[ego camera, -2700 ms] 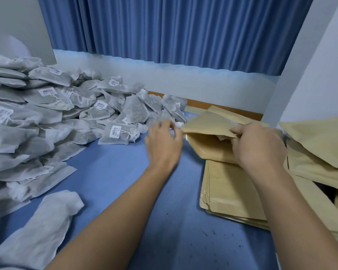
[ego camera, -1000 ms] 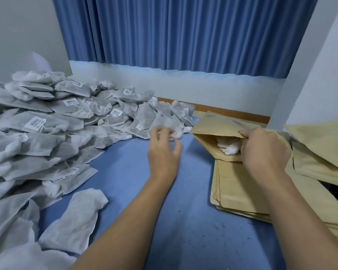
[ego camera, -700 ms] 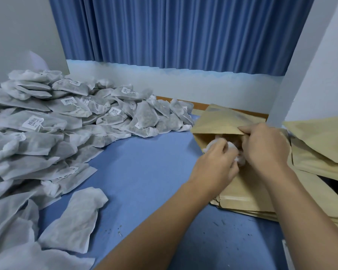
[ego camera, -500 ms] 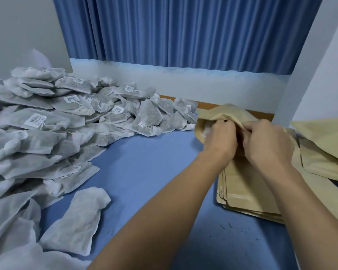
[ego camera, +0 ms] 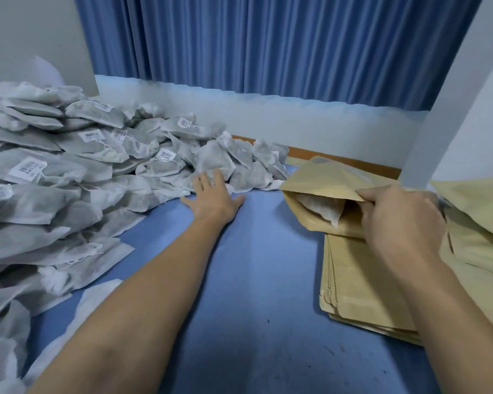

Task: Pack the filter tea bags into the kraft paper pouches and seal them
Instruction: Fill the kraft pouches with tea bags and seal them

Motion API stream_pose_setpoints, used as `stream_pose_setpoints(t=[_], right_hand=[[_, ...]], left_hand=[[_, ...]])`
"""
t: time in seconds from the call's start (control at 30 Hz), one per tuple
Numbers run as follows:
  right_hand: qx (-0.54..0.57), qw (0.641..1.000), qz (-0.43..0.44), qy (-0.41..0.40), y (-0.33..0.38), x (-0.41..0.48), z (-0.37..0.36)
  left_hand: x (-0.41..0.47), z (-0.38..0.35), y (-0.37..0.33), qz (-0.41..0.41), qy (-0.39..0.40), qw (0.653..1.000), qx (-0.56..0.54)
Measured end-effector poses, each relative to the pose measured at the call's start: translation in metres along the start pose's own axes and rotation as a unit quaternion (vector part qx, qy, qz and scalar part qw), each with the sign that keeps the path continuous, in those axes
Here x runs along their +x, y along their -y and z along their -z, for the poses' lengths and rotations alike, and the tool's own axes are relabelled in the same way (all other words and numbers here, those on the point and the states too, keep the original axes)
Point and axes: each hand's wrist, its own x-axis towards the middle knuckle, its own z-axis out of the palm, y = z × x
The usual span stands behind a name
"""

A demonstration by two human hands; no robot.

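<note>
A big heap of white filter tea bags (ego camera: 69,172) with barcode labels covers the left of the blue table (ego camera: 256,280). My left hand (ego camera: 214,197) reaches out flat with spread fingers, its fingertips touching a tea bag (ego camera: 215,163) at the heap's near edge. My right hand (ego camera: 399,220) pinches the upper lip of an open kraft paper pouch (ego camera: 322,180) and holds its mouth apart. Inside the mouth a white tea bag (ego camera: 322,209) shows. The pouch lies over a flat stack of empty kraft pouches (ego camera: 356,280).
More kraft pouches (ego camera: 478,223) pile up at the far right beside a white post (ego camera: 444,109). A blue curtain (ego camera: 268,46) and a low white ledge close the back. Loose tea bags (ego camera: 0,336) lie at the lower left.
My left hand pushed a tea bag into the pouch mouth, then pulled out and swung left to the heap. My right hand kept hold of the pouch lip.
</note>
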Motion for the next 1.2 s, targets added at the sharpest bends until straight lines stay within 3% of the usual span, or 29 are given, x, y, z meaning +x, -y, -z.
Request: stream_pose_setpoints(t=[0.13, 0.27, 0.43, 0.53, 0.63, 0.73, 0.8, 0.87, 0.97, 1.03, 1.1, 1.13, 1.2], right_hand=[[0.0, 1.0, 0.005, 0.001, 0.0, -0.002, 0.0], [0.004, 1.0, 0.003, 0.006, -0.001, -0.001, 0.001], [0.003, 1.0, 0.005, 0.009, 0.0, -0.002, 0.004], [0.011, 1.0, 0.002, 0.005, -0.001, -0.002, 0.006], [0.018, 1.0, 0.001, 0.009, -0.002, -0.002, 0.008], [0.016, 1.0, 0.001, 0.014, -0.003, -0.001, 0.01], [0.024, 0.999, 0.007, 0.021, -0.004, -0.001, 0.012], [0.045, 0.999, 0.011, 0.022, -0.005, 0.001, 0.014], [0.057, 0.997, 0.037, 0.024, -0.007, 0.003, 0.017], [0.058, 0.996, 0.069, 0.025, -0.006, 0.004, 0.023], [0.099, 0.991, 0.086, 0.024, -0.004, 0.003, 0.035], [0.117, 0.988, 0.094, 0.023, -0.002, 0.003, 0.042], [0.103, 0.986, 0.128, 0.028, 0.002, 0.0, 0.053]], left_hand=[[0.007, 0.005, -0.001, -0.014, -0.094, 0.995, 0.03], [-0.009, 0.015, 0.005, -0.01, -0.142, 0.977, -0.156], [-0.057, 0.02, -0.018, 0.008, -0.244, 0.912, -0.329], [-0.088, 0.022, -0.027, -0.008, -0.265, 0.889, -0.372], [-0.119, 0.027, -0.035, -0.078, -0.271, 0.873, -0.399], [-0.147, 0.037, -0.05, -0.244, -0.322, 0.842, -0.358], [-0.164, 0.035, -0.069, -0.346, -0.28, 0.851, -0.28], [-0.178, 0.028, -0.091, -0.379, -0.199, 0.886, -0.179], [-0.174, 0.022, -0.122, -0.307, -0.062, 0.942, -0.124], [-0.155, 0.03, -0.145, -0.222, 0.011, 0.955, -0.198], [-0.129, 0.038, -0.161, -0.112, 0.075, 0.944, -0.3], [-0.122, 0.044, -0.166, -0.068, 0.12, 0.92, -0.366], [-0.11, 0.048, -0.176, 0.026, 0.241, 0.82, -0.519]])
